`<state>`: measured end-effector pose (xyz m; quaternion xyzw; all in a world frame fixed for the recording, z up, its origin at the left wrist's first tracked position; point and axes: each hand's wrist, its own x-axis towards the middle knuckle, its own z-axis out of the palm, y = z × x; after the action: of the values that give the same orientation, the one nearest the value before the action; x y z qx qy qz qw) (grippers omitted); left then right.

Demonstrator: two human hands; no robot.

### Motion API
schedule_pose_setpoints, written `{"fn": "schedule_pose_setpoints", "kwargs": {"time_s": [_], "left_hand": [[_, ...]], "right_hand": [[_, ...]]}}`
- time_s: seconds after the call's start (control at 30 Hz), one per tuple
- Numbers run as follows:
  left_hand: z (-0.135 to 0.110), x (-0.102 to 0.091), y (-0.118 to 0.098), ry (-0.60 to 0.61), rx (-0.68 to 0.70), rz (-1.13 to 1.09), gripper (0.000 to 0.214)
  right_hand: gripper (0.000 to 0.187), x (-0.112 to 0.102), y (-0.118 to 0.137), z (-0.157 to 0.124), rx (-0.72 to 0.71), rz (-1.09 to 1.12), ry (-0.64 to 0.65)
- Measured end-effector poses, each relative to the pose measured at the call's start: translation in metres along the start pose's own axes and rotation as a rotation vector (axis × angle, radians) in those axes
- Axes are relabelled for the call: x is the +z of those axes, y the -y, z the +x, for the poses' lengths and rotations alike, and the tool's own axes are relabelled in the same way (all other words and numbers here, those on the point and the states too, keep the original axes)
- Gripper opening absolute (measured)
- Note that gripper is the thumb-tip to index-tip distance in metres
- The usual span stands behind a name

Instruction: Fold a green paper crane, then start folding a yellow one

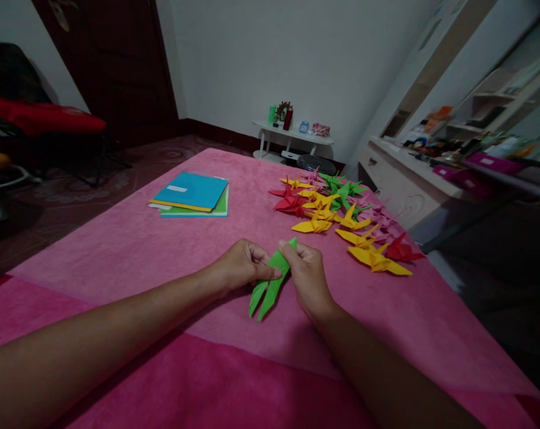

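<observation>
A piece of folded green paper is held between both hands, just above the pink-covered table. Its lower end splits into two narrow points aimed toward me. My left hand pinches its left side, with the thumb lying across the paper near the middle. My right hand is closed on the upper right part, thumb near the top tip. Beyond my right hand lie several folded paper cranes in yellow, such as the nearest yellow crane, with a red crane beside it and green cranes farther back.
At the table's far left lies a stack of coloured paper, blue on top. A white shelf with small items stands by the wall. A cluttered dresser is at right, a red-covered chair at left.
</observation>
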<state>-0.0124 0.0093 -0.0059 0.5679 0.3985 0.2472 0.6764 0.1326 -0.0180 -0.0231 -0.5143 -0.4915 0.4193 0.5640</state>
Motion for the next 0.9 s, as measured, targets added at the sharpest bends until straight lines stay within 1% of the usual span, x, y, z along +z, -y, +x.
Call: {"fn": "schedule_pose_setpoints", "kwargs": {"time_s": [0.07,0.13,0.23,0.33,0.5,0.6,0.77,0.9], "left_hand": [[0.002,0.0,0.001,-0.045,0.029,-0.051,0.029],[0.004,-0.002,0.003,-0.091,0.09,-0.118,0.029],[0.009,-0.006,0.005,-0.188,0.174,-0.217,0.031],[0.011,-0.007,0.006,-0.264,0.182,-0.28,0.032],[0.009,-0.006,0.003,-0.25,0.187,-0.278,0.032],[0.009,-0.009,0.001,-0.214,0.177,-0.195,0.034],[0.011,-0.021,0.001,-0.126,0.139,-0.002,0.04],[0.012,-0.023,0.002,-0.127,0.108,0.038,0.033]], "right_hand": [[0.036,0.0,0.001,0.003,0.003,0.06,0.028],[0.033,0.0,0.003,0.004,0.023,0.113,0.041],[0.03,0.0,0.006,0.003,0.074,0.133,0.065],[0.031,0.001,0.006,0.001,0.108,0.126,0.084],[0.02,0.0,0.004,0.001,0.106,0.12,0.114],[0.016,-0.003,0.005,0.003,0.103,0.123,0.125],[0.017,-0.009,0.006,0.007,0.151,0.069,0.114],[0.018,-0.01,0.005,0.009,0.185,-0.01,0.083]]}}
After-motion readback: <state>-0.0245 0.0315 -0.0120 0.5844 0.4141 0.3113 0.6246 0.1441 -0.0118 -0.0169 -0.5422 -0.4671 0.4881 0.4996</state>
